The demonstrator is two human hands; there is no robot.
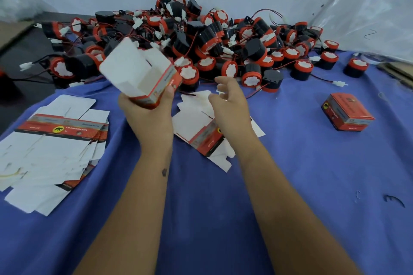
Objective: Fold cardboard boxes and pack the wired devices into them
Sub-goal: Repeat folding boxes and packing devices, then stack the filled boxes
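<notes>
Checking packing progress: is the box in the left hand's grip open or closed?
Open: the box in the left hand has white flaps standing up, unfolded.

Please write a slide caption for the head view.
Left hand holds an open box; right hand reaches toward devices.

"QTY 1PC" on flat box; other print blurred.

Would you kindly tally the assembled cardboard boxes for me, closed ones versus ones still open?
closed box on the blue cloth: 1
open box held in the left hand: 1
Total: 2
The flat blanks overlap in stacks, so they are left uncounted.
</notes>
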